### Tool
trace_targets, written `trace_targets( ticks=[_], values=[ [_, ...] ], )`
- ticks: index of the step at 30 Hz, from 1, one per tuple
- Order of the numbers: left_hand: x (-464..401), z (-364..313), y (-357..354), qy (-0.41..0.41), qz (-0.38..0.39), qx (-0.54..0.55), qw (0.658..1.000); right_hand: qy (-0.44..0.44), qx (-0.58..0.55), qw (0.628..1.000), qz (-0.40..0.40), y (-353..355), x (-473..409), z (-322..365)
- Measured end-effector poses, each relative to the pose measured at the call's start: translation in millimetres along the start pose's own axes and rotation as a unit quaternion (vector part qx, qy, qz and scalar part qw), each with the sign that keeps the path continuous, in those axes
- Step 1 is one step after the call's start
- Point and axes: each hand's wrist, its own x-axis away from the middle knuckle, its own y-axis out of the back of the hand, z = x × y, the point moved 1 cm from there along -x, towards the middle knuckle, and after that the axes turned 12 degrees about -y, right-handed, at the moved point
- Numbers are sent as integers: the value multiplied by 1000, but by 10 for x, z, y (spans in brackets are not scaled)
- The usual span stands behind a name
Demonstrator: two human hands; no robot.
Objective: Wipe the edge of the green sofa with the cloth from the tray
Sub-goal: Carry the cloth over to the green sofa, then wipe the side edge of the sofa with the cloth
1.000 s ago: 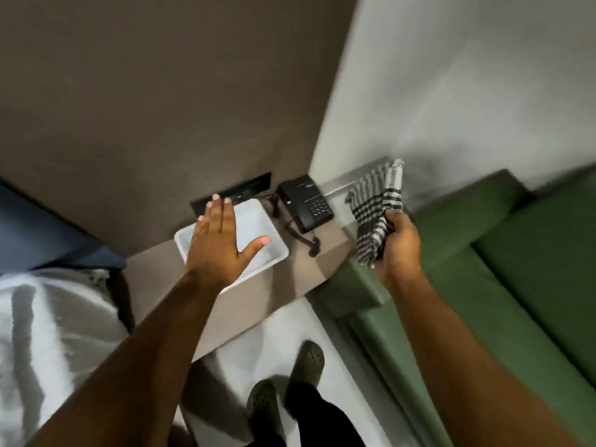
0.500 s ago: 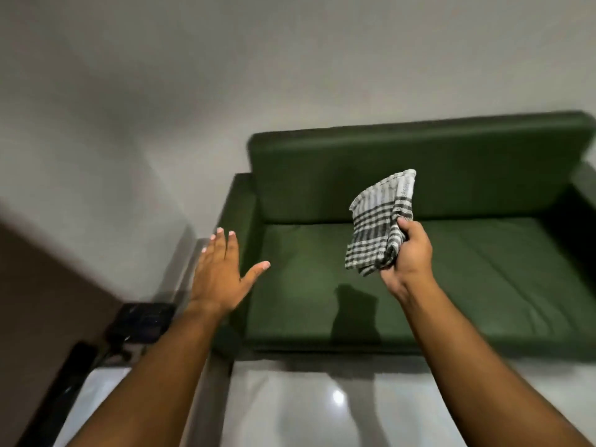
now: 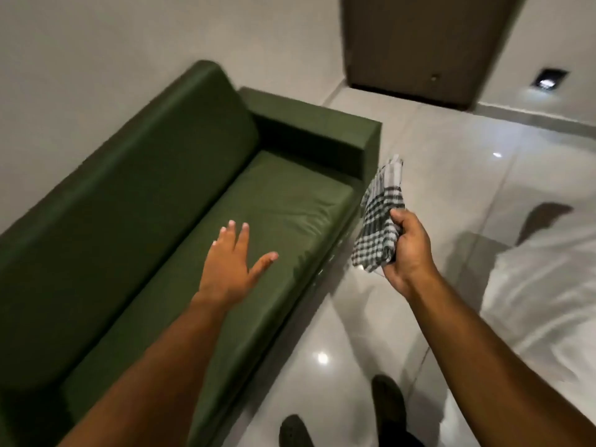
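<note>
The view has swung from the sofa's front to its far armrest end, and the tray is out of frame. The right hand (image 3: 407,250) grips the checked cloth (image 3: 378,228) in closed fingers, above the floor just beside the green sofa (image 3: 180,201). The left hand (image 3: 229,265) hovers open and empty over the seat; wiping has not begun.

- One view only, worn on the head, looking forward and steeply down from standing height.
- It faces the green sofa (image 3: 180,221), which runs across the left half, and the glossy floor (image 3: 451,188) on the right.
- Both forearms reach in from the bottom edge; the person's shoes (image 3: 387,404) show at bottom centre.
</note>
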Motion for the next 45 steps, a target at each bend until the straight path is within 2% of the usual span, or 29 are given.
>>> trace_targets(
  ticks=[3,7,9,12,13,15,18,20,23,27,30,32,38,41,45],
  values=[
    [-795,-268,-490,-78,34,-12,996,-4,-40,999,-31,505,-408,-181],
    [-1777,-389,-1697,-171,80,-32,981,-12,-67,995,-79,1053,-1277,-1003],
    [-2075,-221,-2383,-187,107,-64,974,-30,-86,990,-107,1270,-1712,-1541],
    [-2386,199,-3399,-168,150,-174,959,-83,-114,983,-122,1651,-2435,-2492],
    [-2440,291,-3591,-167,138,-195,957,-97,-118,981,-117,1731,-2624,-2742],
    [-2524,420,-3948,-184,64,-203,960,-109,-113,981,-111,1870,-3034,-3291],
    [-2547,492,-4164,-205,-38,-211,955,-101,1,989,-104,1875,-3591,-3880],
    [-2552,503,-4225,-210,-65,-214,952,-75,86,991,-75,1735,-3815,-4161],
    [-2557,530,-4269,-216,-94,-217,947,-32,91,994,-49,1496,-4019,-4475],
    [-2559,550,-4318,-217,-132,-226,940,86,92,990,-69,1592,-4142,-4647],
    [-2553,540,-4316,-216,-140,-221,941,164,152,962,-157,1619,-4332,-4765],
    [-2550,527,-4295,-213,-139,-215,943,207,176,950,-157,1508,-4436,-4844],
    [-2560,481,-4270,-205,-122,-220,946,187,214,949,-140,1443,-4570,-4864],
    [-2576,481,-4292,-201,-119,-233,944,182,232,942,-157,1528,-5148,-4331],
    [-2555,475,-4297,-197,-117,-247,942,156,202,949,-185,1641,-5676,-3768]
  ],
)
